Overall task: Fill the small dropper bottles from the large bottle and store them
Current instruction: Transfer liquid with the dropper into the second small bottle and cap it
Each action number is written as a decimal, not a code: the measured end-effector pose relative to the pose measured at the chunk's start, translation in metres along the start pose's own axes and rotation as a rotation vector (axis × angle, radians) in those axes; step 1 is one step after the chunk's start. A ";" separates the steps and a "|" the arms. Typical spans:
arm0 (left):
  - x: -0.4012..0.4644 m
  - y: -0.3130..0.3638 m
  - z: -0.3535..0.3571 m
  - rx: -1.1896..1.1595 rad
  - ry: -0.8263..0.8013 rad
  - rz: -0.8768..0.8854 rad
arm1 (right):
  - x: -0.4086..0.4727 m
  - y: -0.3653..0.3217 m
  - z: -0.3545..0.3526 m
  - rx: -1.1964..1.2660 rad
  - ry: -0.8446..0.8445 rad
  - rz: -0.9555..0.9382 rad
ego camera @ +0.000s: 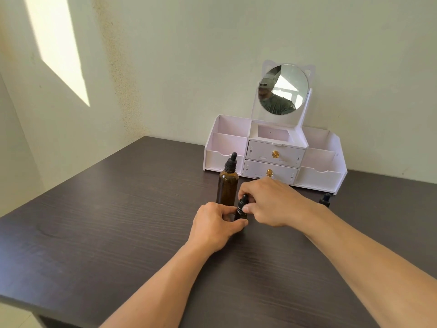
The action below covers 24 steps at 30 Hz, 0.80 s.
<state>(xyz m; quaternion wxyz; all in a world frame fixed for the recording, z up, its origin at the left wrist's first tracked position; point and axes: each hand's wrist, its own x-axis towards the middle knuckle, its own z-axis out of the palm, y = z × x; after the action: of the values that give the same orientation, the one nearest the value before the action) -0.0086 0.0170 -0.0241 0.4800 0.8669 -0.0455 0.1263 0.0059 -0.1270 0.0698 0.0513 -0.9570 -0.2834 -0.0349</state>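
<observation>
The left hand [214, 221] grips a small bottle [240, 213] on the bench [118, 221], while the right hand [269, 201] pinches its cap [243, 202]. The large bottle [227, 185] stands touching or just behind the left fingers, so a careless twist or lift could likely topple it. Another small bottle [325, 200] sits beyond the right wrist.

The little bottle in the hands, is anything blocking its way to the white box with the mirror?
Partly. The little bottle, held by the left hand and right hand, has the large bottle standing just behind-left, toward the white box's left compartments. The way to the right compartments looks open.
</observation>
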 end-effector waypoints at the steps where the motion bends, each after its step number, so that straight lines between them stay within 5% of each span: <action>1: 0.000 0.000 0.000 -0.001 0.001 -0.005 | -0.001 0.000 -0.001 0.007 -0.007 -0.006; 13: -0.001 0.004 -0.002 0.005 -0.035 -0.026 | -0.001 -0.001 0.010 -0.009 0.069 0.050; 17: -0.003 0.005 -0.002 -0.003 -0.031 -0.031 | -0.010 -0.001 0.016 0.161 0.121 0.091; 24: -0.005 0.008 -0.002 0.049 0.001 -0.021 | -0.053 0.030 0.046 0.227 0.037 0.136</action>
<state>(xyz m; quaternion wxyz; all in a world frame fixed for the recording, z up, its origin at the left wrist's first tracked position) -0.0156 0.0148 -0.0179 0.4598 0.8789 -0.0331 0.1227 -0.0205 -0.1749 0.0163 0.1667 -0.9612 -0.2192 -0.0166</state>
